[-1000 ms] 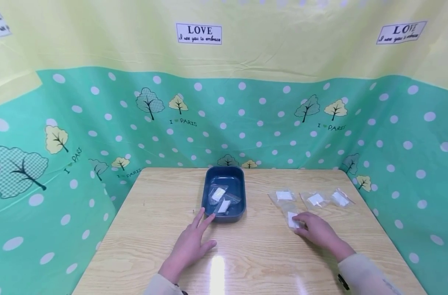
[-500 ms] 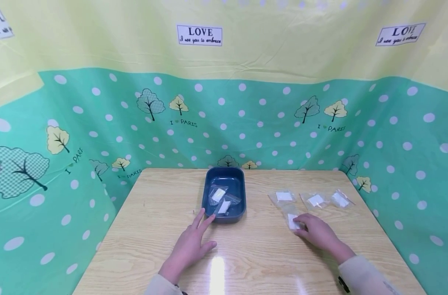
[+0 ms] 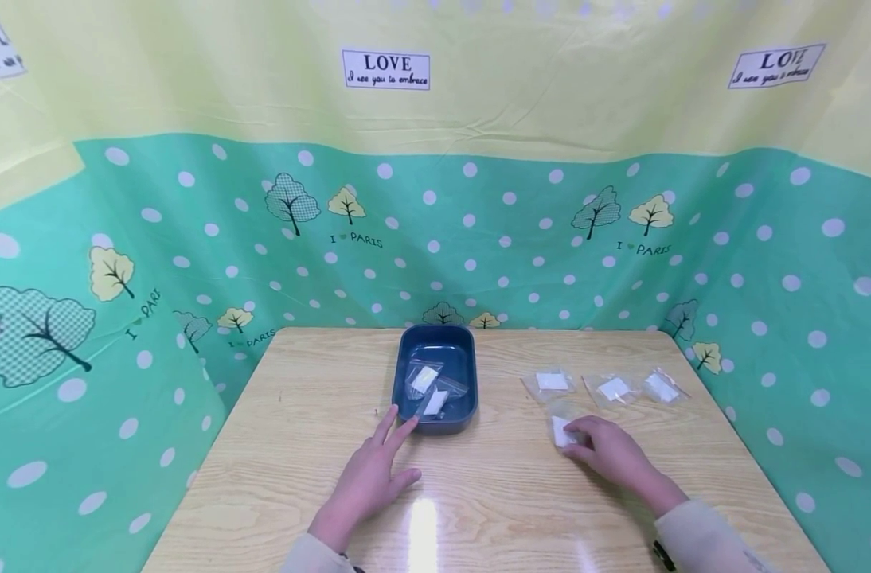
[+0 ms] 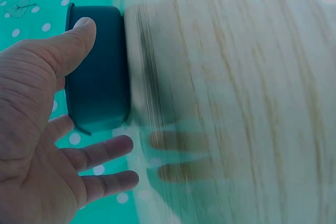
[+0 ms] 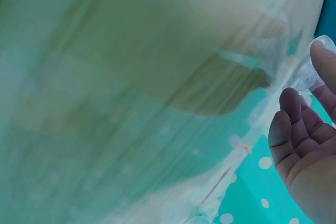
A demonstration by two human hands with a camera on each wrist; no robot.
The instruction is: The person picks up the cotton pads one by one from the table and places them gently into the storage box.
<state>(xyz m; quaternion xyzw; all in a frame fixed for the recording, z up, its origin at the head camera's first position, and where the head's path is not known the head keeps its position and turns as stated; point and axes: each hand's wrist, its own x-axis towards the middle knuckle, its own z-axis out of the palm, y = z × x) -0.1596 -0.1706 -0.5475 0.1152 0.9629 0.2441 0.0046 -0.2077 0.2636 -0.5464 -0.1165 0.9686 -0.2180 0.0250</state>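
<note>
My right hand (image 3: 613,455) pinches the edge of a small clear zip bag (image 3: 560,431) with a white piece inside, on the right half of the table. In the right wrist view, this bag's crinkled plastic (image 5: 303,76) shows between the thumb and fingers. My left hand (image 3: 367,477) has its fingers spread, fingertips right at the near left corner of a dark blue bin (image 3: 439,427). The left wrist view shows the thumb overlapping the bin's wall (image 4: 100,82). Inside the bin lie similar bags, one with a white piece (image 3: 425,377) and another nearer the front (image 3: 435,403).
Behind the right hand lie three more such bags in a row: a left one (image 3: 552,381), a middle one (image 3: 614,388) and a right one (image 3: 662,386). The wooden table (image 3: 278,461) meets a green dotted curtain (image 3: 507,263) at its back and sides.
The right hand has drawn its pinched bag slightly left and it looks a little raised or tilted now. The left hand and the bin stay where they were.
</note>
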